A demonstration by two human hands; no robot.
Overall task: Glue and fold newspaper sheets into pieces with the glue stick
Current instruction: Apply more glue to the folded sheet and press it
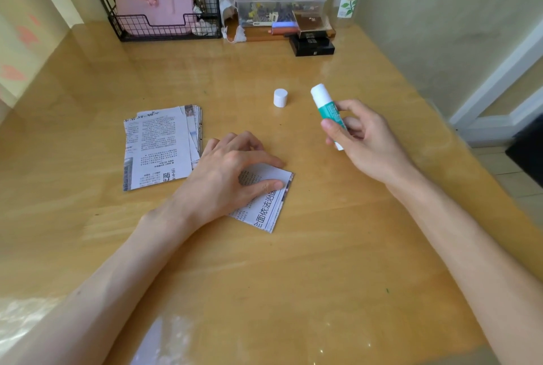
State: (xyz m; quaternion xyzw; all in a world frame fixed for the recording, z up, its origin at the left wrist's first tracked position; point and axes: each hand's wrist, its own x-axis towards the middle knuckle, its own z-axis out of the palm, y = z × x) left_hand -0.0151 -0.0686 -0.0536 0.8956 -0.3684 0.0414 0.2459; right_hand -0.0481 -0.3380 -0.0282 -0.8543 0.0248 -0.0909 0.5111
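Observation:
A small folded newspaper piece (264,206) lies on the wooden table (293,276) in the middle. My left hand (232,170) presses flat on its upper left part, thumb along the folded edge. My right hand (361,141) grips an uncapped green and white glue stick (324,106) above the table, to the right of the piece, its white tip pointing up and away. The white cap (280,97) stands upright on the table just left of the stick's tip. A stack of newspaper sheets (158,147) lies to the left of my left hand.
At the table's back edge stand a black wire rack (164,26) with a pink item, a clear plastic box (279,6) under a small wooden shelf, and black boxes (313,44). A wall runs along the right side.

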